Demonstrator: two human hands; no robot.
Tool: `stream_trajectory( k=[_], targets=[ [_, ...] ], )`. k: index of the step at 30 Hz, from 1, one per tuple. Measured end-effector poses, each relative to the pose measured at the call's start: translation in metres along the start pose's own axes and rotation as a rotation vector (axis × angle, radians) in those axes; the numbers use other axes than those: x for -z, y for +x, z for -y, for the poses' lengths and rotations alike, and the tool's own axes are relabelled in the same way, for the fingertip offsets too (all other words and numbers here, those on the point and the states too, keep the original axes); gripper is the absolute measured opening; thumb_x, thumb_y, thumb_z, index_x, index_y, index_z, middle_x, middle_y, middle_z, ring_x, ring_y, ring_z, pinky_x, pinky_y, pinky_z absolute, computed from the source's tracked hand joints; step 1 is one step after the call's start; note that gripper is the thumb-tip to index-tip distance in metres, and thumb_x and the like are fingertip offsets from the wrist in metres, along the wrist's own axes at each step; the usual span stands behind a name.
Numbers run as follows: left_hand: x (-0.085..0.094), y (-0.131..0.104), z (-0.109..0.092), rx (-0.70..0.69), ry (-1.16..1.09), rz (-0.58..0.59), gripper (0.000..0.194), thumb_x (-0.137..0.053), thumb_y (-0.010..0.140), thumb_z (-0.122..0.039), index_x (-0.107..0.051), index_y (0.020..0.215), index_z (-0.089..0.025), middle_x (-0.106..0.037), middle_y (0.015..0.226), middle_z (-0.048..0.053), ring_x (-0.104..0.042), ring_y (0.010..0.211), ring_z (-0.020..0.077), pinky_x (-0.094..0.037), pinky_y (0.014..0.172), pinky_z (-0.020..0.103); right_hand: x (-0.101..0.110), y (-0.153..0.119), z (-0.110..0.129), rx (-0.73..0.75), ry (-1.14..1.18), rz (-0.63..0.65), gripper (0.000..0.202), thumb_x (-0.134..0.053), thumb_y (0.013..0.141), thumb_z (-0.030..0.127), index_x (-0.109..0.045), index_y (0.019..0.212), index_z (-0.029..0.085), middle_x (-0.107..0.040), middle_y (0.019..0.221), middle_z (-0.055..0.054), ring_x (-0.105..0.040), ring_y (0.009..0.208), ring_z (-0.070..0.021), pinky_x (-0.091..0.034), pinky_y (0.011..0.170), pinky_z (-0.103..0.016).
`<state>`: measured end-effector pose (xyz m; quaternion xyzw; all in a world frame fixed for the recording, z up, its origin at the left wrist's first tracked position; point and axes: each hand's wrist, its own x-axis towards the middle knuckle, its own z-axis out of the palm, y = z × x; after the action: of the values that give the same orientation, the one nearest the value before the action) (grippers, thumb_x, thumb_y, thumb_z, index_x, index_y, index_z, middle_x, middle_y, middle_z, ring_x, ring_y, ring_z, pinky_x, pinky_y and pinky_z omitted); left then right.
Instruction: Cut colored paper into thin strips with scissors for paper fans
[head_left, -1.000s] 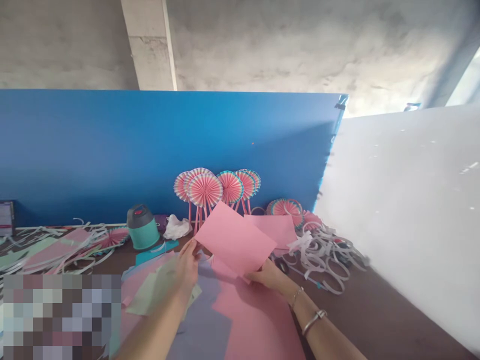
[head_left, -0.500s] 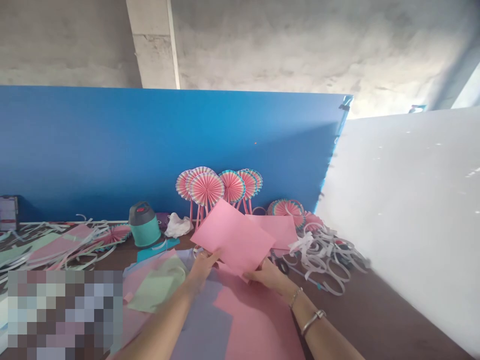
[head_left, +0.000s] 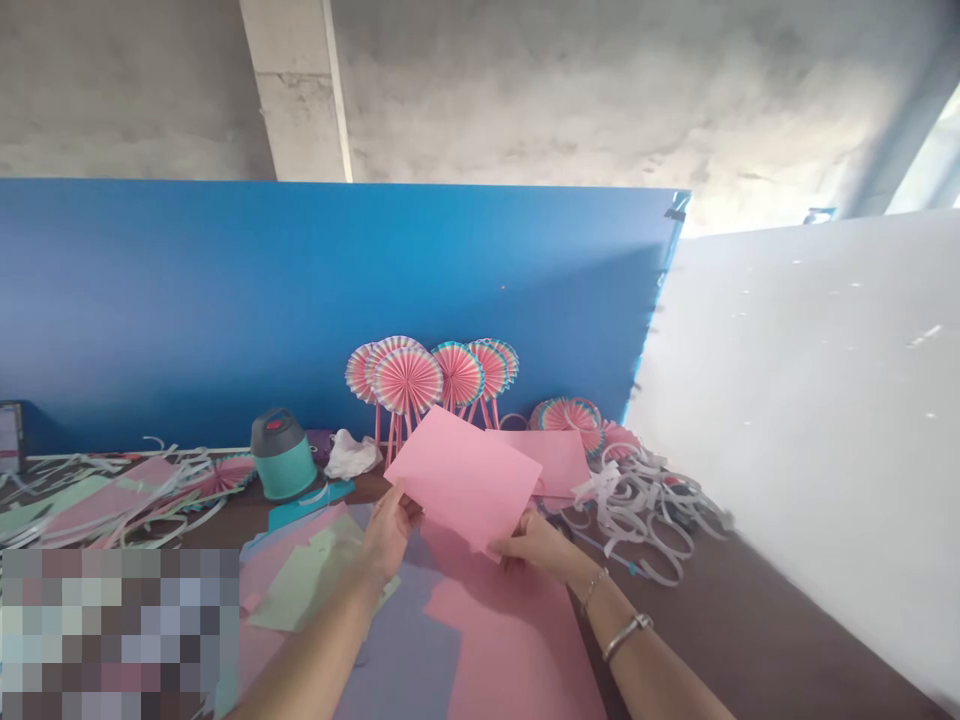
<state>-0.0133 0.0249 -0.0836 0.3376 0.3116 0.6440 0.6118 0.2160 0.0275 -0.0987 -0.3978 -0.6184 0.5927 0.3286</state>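
A square pink paper sheet is held up, tilted, above the table. My left hand is closed on its left corner, thumb and fingers pinching the edge. The lower right corner is pinched by my right hand, which has a bracelet and a bangle on its wrist. Under the hands lie large pink paper and grey-purple paper. Green paper pieces lie left of them. Another pink sheet rests behind my right hand.
Pink pleated paper fans on sticks stand by the blue partition. White paper strips are heaped at the right. A teal container with a dark top and crumpled white material stand left of the fans. More strips lie far left.
My left hand has shifted left and up along the sheet to its left corner. The sheet has turned slightly and sits a little lower. The view has moved slightly.
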Motion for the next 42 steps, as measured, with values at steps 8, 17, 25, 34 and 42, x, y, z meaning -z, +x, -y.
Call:
stream_trajectory(
  k=[8, 17, 25, 34, 42],
  targets=[
    [0.012, 0.01, 0.004, -0.078, -0.041, -0.157, 0.027, -0.069, 0.068, -0.033, -0.065, 0.089, -0.016, -0.073, 0.084, 0.006, -0.067, 0.074, 0.0191, -0.049, 0.063, 0.028, 0.003, 0.001, 0.0, -0.047, -0.059, -0.013, 0.034, -0.076, 0.058, 0.041, -0.068, 0.059, 0.008, -0.065, 0.05, -0.005, -0.059, 0.043, -0.0127, -0.046, 0.044, -0.022],
    [0.007, 0.007, 0.004, 0.079, -0.201, -0.113, 0.025, -0.048, 0.088, -0.034, -0.064, 0.102, -0.02, -0.071, 0.102, 0.007, -0.066, 0.091, 0.0178, -0.052, 0.078, 0.031, 0.0, -0.009, 0.018, -0.013, -0.17, -0.051, 0.02, -0.064, 0.065, 0.028, -0.068, 0.061, 0.009, -0.068, 0.056, -0.006, -0.061, 0.047, -0.0118, -0.038, 0.043, -0.018],
    [0.011, 0.005, -0.002, 0.045, -0.161, -0.039, 0.044, -0.05, 0.083, -0.053, -0.064, 0.104, -0.017, -0.072, 0.097, 0.011, -0.068, 0.085, 0.021, -0.053, 0.071, 0.032, 0.004, -0.005, 0.012, -0.049, -0.19, -0.141, 0.012, -0.056, 0.063, 0.023, -0.06, 0.057, 0.013, -0.061, 0.045, -0.001, -0.055, 0.041, -0.0112, -0.037, 0.042, -0.02],
    [-0.008, -0.003, 0.02, 0.103, -0.087, -0.11, 0.016, -0.072, 0.072, -0.027, -0.066, 0.08, -0.014, -0.074, 0.079, 0.008, -0.069, 0.07, 0.0175, -0.053, 0.068, 0.028, 0.002, 0.001, 0.012, 0.162, 0.153, -0.374, 0.035, -0.063, 0.07, 0.046, -0.048, 0.054, 0.018, -0.045, 0.044, 0.005, -0.037, 0.039, -0.0075, -0.027, 0.04, -0.022],
    [-0.03, -0.022, 0.033, 0.23, -0.135, 0.114, 0.02, -0.072, 0.071, -0.032, -0.068, 0.08, -0.014, -0.074, 0.087, 0.012, -0.068, 0.089, 0.0249, -0.051, 0.084, 0.036, -0.042, -0.003, 0.009, 0.07, -0.249, -0.296, 0.056, -0.043, 0.081, 0.061, -0.043, 0.042, 0.021, -0.045, 0.045, 0.0, -0.046, 0.05, -0.0143, -0.039, 0.059, -0.028]
  ],
)
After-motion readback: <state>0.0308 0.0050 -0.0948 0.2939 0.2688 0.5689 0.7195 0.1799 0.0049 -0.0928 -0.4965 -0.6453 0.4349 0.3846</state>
